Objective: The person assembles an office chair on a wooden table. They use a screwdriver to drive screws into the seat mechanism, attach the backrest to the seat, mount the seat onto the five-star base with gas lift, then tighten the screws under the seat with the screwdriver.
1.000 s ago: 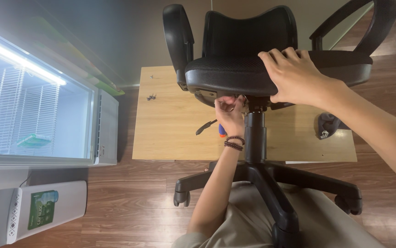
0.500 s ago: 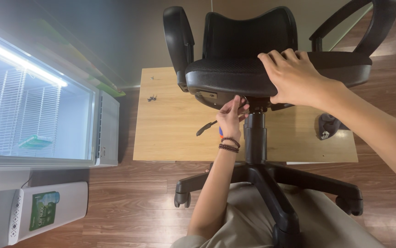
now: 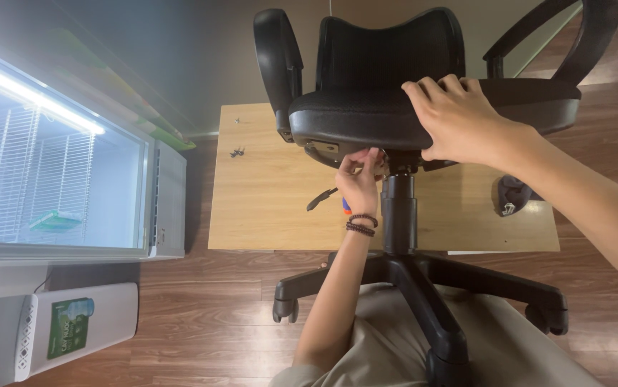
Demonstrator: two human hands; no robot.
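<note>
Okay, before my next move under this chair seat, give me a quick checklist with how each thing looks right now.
1. Right hand steadying the seat: ok, palm flat on its front edge.
2. Left hand at the fitting under the seat: ok, fingers pinched there by the column.
3. What the left hand grips: cannot tell, only a bit of red and blue shows at the palm.
4. Chair base flat on the floor: cannot tell, legs spread, one caster partly hidden.
5. Spare screws at hand: ok, lying on the wooden board, apart from the chair.
</note>
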